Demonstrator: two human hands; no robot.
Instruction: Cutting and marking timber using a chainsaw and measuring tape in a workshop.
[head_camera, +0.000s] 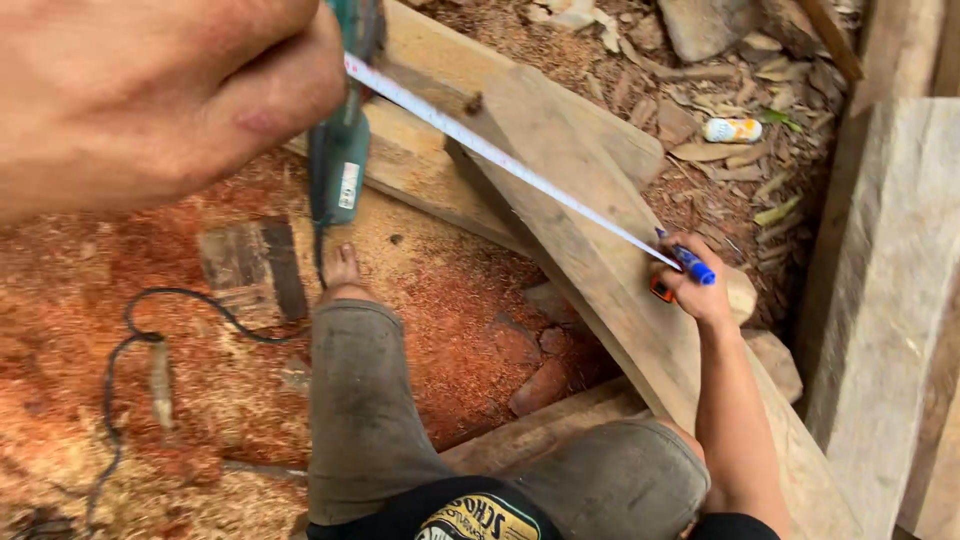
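Basically, the left hand (150, 95) is sitting very close to the camera at top left, big and blurred, fingers curled in and pinching the near end of a white measuring tape (500, 160). Exactly how tight the fingers are closing is hard to tell with the blur. The tape is stretching taut on a diagonal down to the right, running along the top of a long wooden plank (590, 250).

The right hand (695, 285) is closed at the far end of the tape, pressing against the plank's right edge. It is gripping a blue pen (693, 262) with the tip pointing up and left at the tape, and an orange tape case (661, 289) is peeking out beneath the fingers.

The plank is lying tilted across other timbers (440, 180), its lower end passing beside the person's right knee. A teal power tool (340, 165) is resting just under the left hand, its black cord (180, 310) trailing over reddish sawdust (100, 260). A bare foot (342, 268) is planted on the sawdust just below the tool. A thick pale beam (890, 300) is standing along the right edge. A small bottle (732, 130) is lying among the wood chips at top right.
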